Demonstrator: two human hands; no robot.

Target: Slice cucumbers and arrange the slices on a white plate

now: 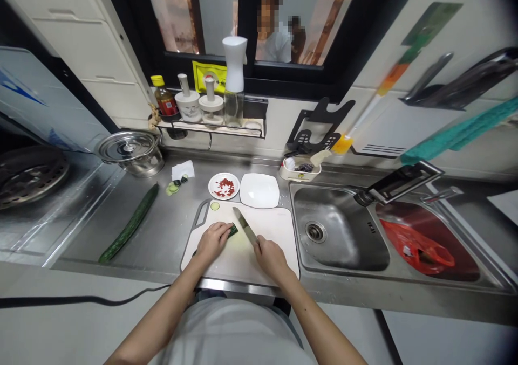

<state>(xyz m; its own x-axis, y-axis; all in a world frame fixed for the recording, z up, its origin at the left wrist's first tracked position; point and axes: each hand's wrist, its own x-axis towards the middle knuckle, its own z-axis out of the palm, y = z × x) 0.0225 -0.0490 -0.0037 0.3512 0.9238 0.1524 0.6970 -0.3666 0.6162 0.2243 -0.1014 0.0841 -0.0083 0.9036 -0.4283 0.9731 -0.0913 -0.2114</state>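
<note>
My left hand (212,242) is closed over a cucumber (233,230) lying on the white cutting board (267,257); most of the cucumber is hidden under the fingers. My right hand (272,258) grips a kitchen knife (245,226) by its handle. Its blade points away from me, just right of the cucumber's cut end; whether they touch I cannot tell. One pale green cucumber slice (215,206) lies near the board's far left corner. Behind the board stand a small plate (212,192) with chopped red bits and a white square dish (259,190).
A whole cucumber (130,222) and some cucumber scraps (173,187) lie left on the steel counter. A lidded pot (141,155) stands behind them. The sink (340,230) is to the right, with a red plastic bag (418,249) in its second basin. Condiments (188,106) fill the wall rack.
</note>
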